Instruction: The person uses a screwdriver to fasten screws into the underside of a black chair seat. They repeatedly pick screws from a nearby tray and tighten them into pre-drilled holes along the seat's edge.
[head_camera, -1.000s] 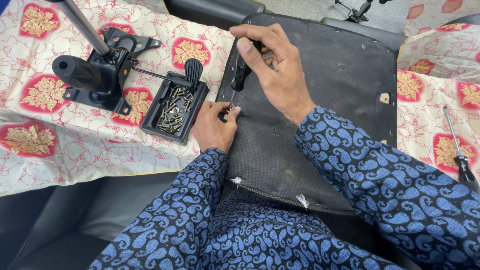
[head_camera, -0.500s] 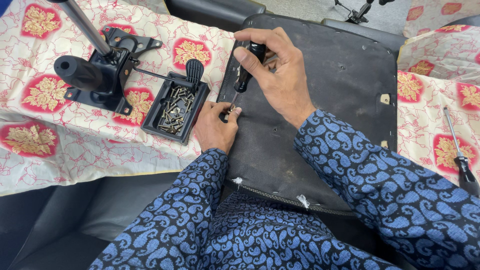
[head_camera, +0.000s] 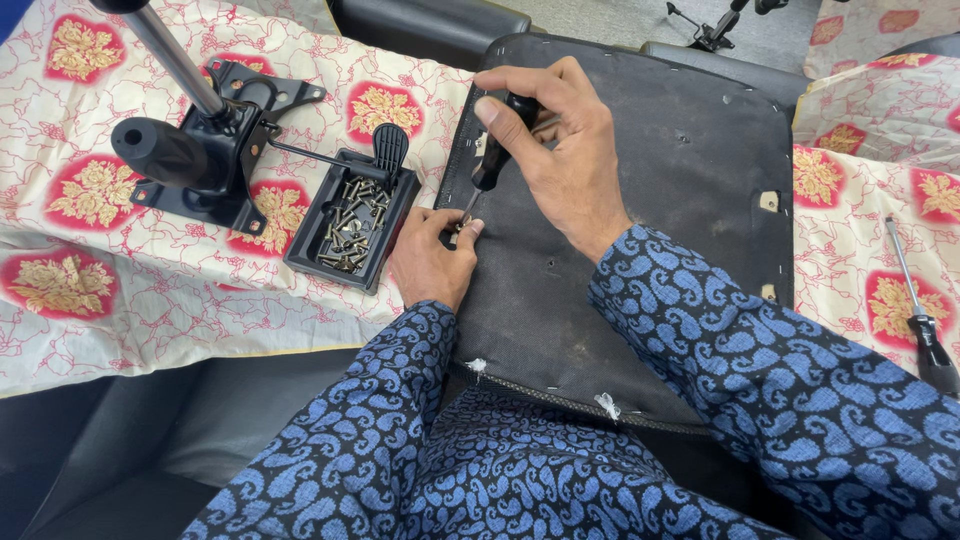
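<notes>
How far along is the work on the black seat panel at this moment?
Done: little shows as finished; the black metal chair mechanism lies apart on the cloth, not on the seat panel. In hand: the right hand holds a black-handled screwdriver tip-down at the panel's left edge, where the left hand pinches something small. Left: many screws remain in the black tray.

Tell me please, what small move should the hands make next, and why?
Probably turn the screwdriver to drive the screw in: the right hand holds it upright, its tip at the edge of the black seat base, where the left hand pinches it steady.
</notes>
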